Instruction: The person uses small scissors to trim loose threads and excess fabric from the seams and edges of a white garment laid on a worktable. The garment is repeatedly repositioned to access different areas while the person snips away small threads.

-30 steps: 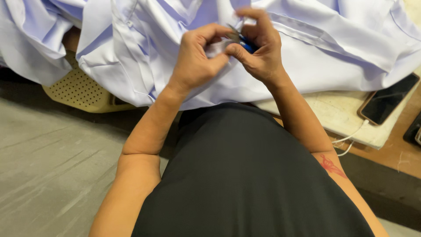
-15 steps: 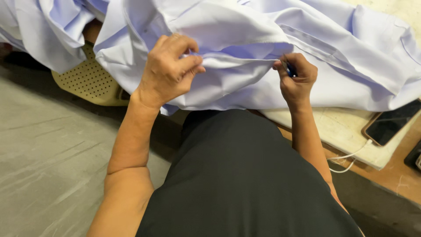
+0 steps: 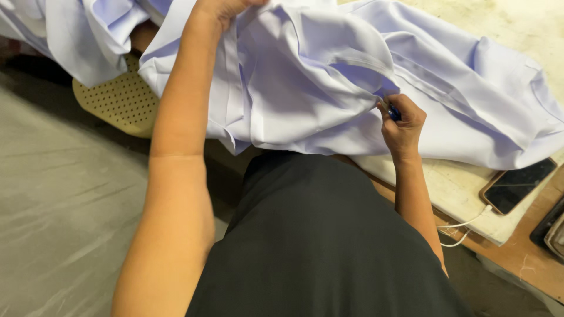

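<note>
My left hand [image 3: 226, 7] is raised at the top edge of the view, fingers closed on a fold of the pale lilac garment [image 3: 305, 76]; only the heel and knuckles show, so I cannot tell how much cloth is gathered in it. My left forearm runs straight up the middle of the picture in front of the fabric. My right hand [image 3: 401, 124] is lower and to the right, curled into a loose fist against the cloth where a seam folds under. Its thumb and forefinger pinch a small dark blue tool [image 3: 392, 111], of which only a short tip pokes out, touching the fabric; what kind of tool it is I cannot make out. The garment lies heaped across the tabletop [image 3: 464, 188], spilling over the near edge toward my dark skirt. A dark phone [image 3: 517, 186] in a brown case lies face up on the tabletop to the right, well apart from my right hand, with a white cable [image 3: 464, 226] trailing from its end. A yellow perforated seat [image 3: 120, 100] shows under the cloth on the left.
</note>
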